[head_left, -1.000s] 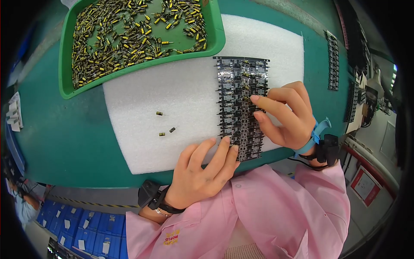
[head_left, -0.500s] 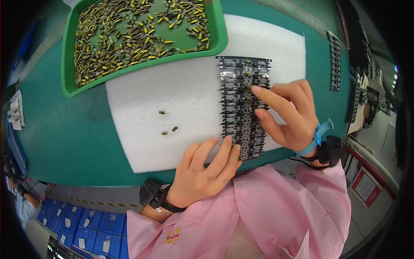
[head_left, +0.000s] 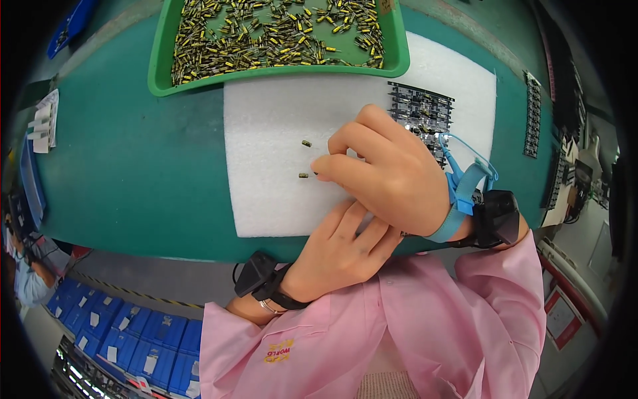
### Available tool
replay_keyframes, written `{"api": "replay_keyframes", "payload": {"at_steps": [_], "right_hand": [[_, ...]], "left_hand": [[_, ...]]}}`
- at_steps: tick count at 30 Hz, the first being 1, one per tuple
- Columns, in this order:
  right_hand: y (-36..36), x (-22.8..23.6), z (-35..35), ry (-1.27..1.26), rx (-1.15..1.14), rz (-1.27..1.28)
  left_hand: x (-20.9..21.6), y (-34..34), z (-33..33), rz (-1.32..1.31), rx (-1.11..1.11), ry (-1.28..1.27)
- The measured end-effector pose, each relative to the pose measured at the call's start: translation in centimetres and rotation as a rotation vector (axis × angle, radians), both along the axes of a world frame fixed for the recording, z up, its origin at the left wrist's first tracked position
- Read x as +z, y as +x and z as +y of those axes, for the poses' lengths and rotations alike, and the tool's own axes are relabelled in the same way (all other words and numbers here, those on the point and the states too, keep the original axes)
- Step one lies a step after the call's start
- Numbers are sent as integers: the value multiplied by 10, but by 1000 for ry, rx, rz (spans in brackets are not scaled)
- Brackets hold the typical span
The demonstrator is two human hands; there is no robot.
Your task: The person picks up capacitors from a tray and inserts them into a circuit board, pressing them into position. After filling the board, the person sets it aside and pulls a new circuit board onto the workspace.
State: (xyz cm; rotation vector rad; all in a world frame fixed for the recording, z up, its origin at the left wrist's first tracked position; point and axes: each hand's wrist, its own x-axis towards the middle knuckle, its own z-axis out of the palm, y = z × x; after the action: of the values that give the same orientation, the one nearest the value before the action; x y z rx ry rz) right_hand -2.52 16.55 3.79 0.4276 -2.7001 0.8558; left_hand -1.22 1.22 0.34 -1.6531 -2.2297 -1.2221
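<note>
My right hand [head_left: 392, 176] reaches across to the left over my left hand, its thumb and index finger closed at a small electrolytic capacitor, of which only a dark bit shows at the fingertips. Two more capacitors, one farther back [head_left: 306, 143] and one just left of the fingertips [head_left: 303, 175], lie on the white foam sheet [head_left: 266, 206]. Beneath my right hand and wrist runs a black panel of circuit boards [head_left: 422, 106], its middle hidden. My left hand [head_left: 345, 246] rests at the panel's near end with fingers stretched out, the fingertips partly covered by my right hand.
A green tray [head_left: 156, 70] full of yellow-and-black capacitors stands at the back, overlapping the foam. Another strip of boards [head_left: 533, 116] lies on the green table [head_left: 146, 173] at the right. Blue boxes [head_left: 156, 339] stand below at the left, near another person's arm [head_left: 40, 272].
My right hand has moved left from the board panel to the loose capacitors and closed at one. My left hand stays at the panel's near end. The whole view has shifted.
</note>
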Motion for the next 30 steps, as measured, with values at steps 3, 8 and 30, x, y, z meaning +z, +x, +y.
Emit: {"api": "replay_keyframes", "payload": {"at_steps": [3, 8, 30], "right_hand": [[-1, 4, 1, 24, 33, -40], [2, 5, 6, -32, 3, -57], [65, 45, 33, -1194, -91, -937]], "left_hand": [[1, -2, -1, 11, -21, -16], [-1, -4, -3, 3, -41, -17], [29, -14, -19, -80, 145, 108]]}}
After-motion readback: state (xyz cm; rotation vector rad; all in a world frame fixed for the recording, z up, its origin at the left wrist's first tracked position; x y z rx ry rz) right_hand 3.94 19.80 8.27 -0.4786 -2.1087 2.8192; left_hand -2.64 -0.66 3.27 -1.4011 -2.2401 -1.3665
